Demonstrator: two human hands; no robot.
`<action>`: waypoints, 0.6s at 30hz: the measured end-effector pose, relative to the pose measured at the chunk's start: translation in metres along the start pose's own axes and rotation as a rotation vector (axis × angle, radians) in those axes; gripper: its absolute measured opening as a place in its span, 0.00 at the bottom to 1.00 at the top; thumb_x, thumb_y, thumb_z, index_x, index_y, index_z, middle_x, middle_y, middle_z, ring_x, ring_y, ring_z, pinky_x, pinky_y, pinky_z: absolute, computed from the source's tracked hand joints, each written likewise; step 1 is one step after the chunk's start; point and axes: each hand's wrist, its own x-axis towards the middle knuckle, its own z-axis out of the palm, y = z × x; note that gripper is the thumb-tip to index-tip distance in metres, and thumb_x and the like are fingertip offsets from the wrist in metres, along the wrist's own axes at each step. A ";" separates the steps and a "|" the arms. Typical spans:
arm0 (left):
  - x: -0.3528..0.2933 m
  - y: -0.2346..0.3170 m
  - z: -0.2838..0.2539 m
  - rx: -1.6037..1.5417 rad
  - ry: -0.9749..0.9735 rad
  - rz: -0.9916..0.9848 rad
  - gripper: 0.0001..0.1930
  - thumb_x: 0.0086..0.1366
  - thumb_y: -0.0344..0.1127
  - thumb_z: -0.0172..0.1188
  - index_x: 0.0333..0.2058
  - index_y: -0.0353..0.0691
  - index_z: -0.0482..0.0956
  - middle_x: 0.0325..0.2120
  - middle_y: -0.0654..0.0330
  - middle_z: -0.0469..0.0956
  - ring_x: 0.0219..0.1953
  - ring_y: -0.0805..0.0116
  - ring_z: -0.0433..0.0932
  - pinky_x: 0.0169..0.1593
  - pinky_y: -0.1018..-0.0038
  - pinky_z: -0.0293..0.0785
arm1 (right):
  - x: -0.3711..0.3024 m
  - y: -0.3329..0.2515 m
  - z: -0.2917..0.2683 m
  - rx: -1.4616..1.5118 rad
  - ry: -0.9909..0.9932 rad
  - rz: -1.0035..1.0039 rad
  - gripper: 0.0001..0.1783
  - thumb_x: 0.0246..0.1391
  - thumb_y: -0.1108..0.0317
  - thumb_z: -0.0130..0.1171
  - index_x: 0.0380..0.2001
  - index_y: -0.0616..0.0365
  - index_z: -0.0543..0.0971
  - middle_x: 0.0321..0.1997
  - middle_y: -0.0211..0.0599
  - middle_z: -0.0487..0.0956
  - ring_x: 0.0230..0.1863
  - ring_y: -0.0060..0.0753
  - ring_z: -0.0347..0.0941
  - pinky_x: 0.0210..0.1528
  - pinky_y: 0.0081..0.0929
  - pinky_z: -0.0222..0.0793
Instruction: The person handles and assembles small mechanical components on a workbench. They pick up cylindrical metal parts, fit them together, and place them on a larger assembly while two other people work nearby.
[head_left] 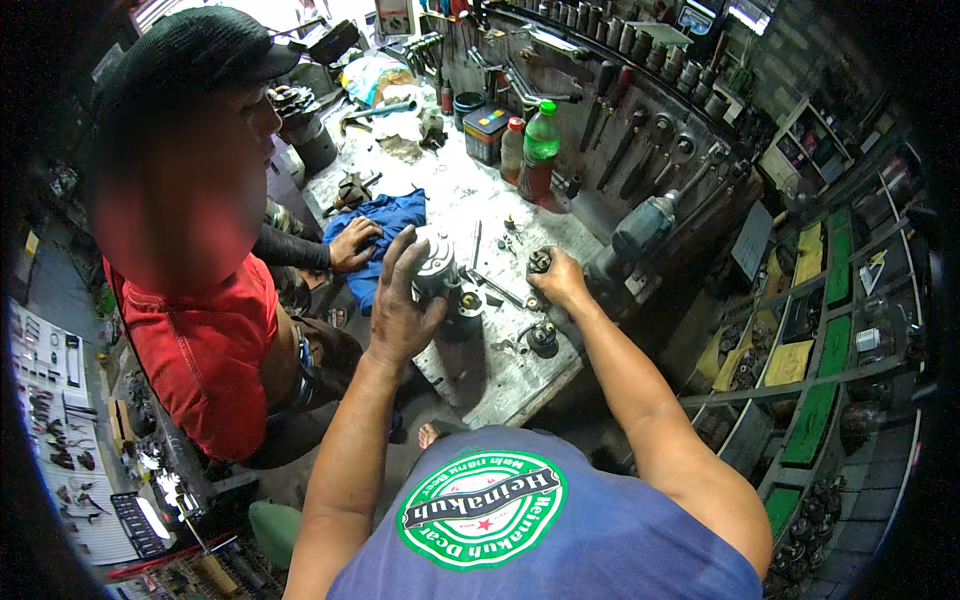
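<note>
Blue cloth (402, 207) lies partly behind the left hand (402, 305).

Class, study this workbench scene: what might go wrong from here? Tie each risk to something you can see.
The small dark part in the right hand might slip and drop onto the worktable. A second dark part sits close to the table's near edge and could be bumped off. The silver round part, right by the raised left hand, could be knocked.
</note>
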 end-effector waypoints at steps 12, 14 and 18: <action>0.004 0.006 0.002 0.041 0.023 0.038 0.40 0.54 0.21 0.69 0.68 0.40 0.71 0.73 0.46 0.64 0.70 0.45 0.75 0.71 0.58 0.78 | -0.112 0.023 -0.044 -0.052 -0.312 -0.049 0.47 0.50 0.61 0.79 0.72 0.62 0.73 0.67 0.62 0.79 0.70 0.57 0.77 0.74 0.43 0.71; 0.003 0.005 0.004 0.040 0.030 0.052 0.41 0.54 0.21 0.69 0.68 0.39 0.71 0.73 0.45 0.65 0.70 0.45 0.75 0.71 0.58 0.78 | -0.130 0.020 -0.019 -0.056 -0.207 -0.097 0.49 0.46 0.58 0.84 0.69 0.64 0.75 0.66 0.59 0.80 0.68 0.56 0.78 0.72 0.42 0.72; 0.002 0.001 0.004 0.048 0.046 0.105 0.40 0.54 0.22 0.70 0.69 0.38 0.70 0.73 0.43 0.64 0.69 0.43 0.75 0.70 0.58 0.78 | -0.130 0.007 -0.006 0.015 -0.100 -0.022 0.39 0.47 0.59 0.83 0.60 0.65 0.81 0.59 0.55 0.83 0.61 0.57 0.81 0.67 0.43 0.76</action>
